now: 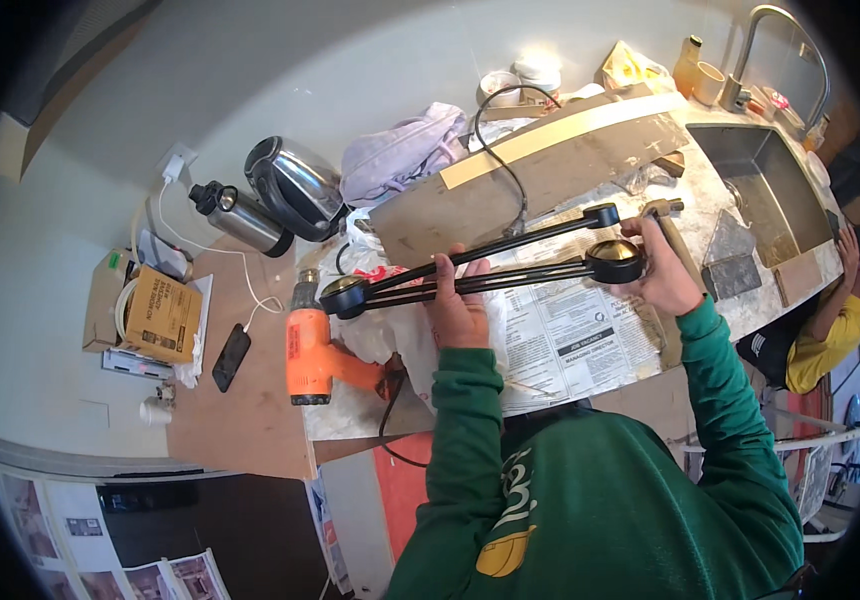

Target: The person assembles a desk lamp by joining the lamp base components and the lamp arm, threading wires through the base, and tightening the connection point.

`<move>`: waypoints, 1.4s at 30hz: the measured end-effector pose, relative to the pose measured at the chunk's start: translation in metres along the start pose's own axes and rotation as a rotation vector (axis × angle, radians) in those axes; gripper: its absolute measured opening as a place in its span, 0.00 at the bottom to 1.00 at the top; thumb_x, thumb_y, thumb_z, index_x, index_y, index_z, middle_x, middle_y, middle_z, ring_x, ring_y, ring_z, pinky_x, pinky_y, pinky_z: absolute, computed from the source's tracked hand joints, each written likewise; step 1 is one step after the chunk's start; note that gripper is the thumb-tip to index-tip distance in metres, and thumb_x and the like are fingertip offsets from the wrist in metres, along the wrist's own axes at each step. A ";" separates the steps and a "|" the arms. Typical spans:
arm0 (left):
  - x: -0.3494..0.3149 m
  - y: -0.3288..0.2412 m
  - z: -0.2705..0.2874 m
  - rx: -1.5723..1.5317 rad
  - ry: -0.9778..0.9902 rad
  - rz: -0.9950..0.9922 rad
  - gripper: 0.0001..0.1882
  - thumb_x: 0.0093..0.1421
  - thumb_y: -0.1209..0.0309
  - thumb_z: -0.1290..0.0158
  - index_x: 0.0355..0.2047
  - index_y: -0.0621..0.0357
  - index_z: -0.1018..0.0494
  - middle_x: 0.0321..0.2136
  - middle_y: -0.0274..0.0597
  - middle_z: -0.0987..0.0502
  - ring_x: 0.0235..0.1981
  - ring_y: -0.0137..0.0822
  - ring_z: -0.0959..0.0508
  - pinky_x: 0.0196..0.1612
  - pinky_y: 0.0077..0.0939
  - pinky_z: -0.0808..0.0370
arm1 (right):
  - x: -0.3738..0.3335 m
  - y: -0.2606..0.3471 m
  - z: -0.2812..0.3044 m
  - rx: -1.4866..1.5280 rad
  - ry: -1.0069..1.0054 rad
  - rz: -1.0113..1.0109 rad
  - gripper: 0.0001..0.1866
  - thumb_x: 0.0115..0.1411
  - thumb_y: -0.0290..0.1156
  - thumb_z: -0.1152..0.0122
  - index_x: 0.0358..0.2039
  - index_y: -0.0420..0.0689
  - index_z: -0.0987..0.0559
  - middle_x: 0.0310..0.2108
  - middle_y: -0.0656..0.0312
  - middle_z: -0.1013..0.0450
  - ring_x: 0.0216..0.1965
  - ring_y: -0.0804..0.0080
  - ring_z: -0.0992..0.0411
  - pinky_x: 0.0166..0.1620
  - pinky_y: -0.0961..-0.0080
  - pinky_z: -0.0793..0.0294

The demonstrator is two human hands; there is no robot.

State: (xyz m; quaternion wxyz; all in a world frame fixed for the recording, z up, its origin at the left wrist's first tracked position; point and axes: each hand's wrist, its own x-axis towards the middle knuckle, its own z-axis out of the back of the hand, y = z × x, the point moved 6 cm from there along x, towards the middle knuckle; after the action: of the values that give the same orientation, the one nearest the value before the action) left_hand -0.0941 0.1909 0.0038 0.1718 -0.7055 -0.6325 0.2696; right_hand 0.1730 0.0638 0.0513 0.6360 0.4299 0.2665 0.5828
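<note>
Above the counter I hold a black fixture of long thin rods (510,279) crosswise, with round black cups, gold inside, at its ends. It looks like a light fitting. The left gold-lined cup (344,291) is beside the heat gun's nozzle. My left hand (462,312) is closed around the rods left of their middle, thumb up. My right hand (666,272) grips the right end by the other cup (614,258); that hand's fingers are partly hidden. Just left of my left forearm stands an orange heat gun (308,355), nozzle up.
Newspaper (575,340) covers the counter under the fixture. A hammer (678,240) and dark tile pieces (732,255) lie near the sink (765,185). Behind are a board (550,165), kettle (295,190) and steel flask (240,218). A person in yellow (830,345) is at right.
</note>
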 end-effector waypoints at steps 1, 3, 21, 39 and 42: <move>0.002 0.002 0.004 -0.011 -0.005 0.000 0.18 0.58 0.66 0.42 0.45 0.54 0.36 0.43 0.47 0.27 0.47 0.45 0.26 0.50 0.43 0.25 | 0.000 0.001 0.001 0.050 0.037 -0.036 0.46 0.37 0.22 0.24 0.55 0.41 0.41 0.50 0.55 0.37 0.51 0.63 0.33 0.53 0.70 0.30; 0.003 0.005 0.008 -0.022 -0.015 -0.011 0.19 0.58 0.66 0.42 0.45 0.54 0.36 0.44 0.49 0.27 0.48 0.46 0.27 0.51 0.45 0.26 | -0.004 0.013 0.012 0.148 0.105 -0.113 0.45 0.38 0.23 0.24 0.56 0.41 0.39 0.49 0.55 0.36 0.52 0.61 0.34 0.54 0.69 0.32; -0.002 0.022 0.014 0.054 0.000 0.075 0.21 0.63 0.60 0.48 0.49 0.60 0.38 0.49 0.51 0.31 0.48 0.52 0.27 0.51 0.44 0.27 | 0.079 0.047 -0.105 -0.546 0.299 0.493 0.14 0.57 0.34 0.45 0.45 0.46 0.25 0.33 0.55 0.30 0.38 0.53 0.28 0.40 0.60 0.27; -0.002 0.020 0.010 0.356 -0.234 0.074 0.34 0.62 0.46 0.53 0.53 0.67 0.40 0.40 0.58 0.24 0.36 0.43 0.20 0.42 0.41 0.27 | 0.071 0.059 -0.103 -0.538 0.310 0.290 0.18 0.62 0.36 0.49 0.52 0.48 0.29 0.34 0.49 0.30 0.36 0.48 0.28 0.39 0.59 0.28; 0.014 0.030 0.035 0.490 -0.222 0.093 0.36 0.62 0.44 0.55 0.50 0.70 0.38 0.41 0.59 0.24 0.36 0.43 0.21 0.43 0.41 0.29 | 0.077 0.057 -0.097 -0.481 0.300 0.308 0.17 0.63 0.38 0.51 0.51 0.49 0.29 0.36 0.49 0.29 0.37 0.48 0.28 0.41 0.57 0.28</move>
State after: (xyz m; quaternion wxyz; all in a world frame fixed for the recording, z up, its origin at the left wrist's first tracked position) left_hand -0.0901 0.1971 -0.0439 0.2542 -0.6372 -0.5305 0.4979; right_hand 0.0762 0.1587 0.0651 0.5773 0.2116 0.1437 0.7754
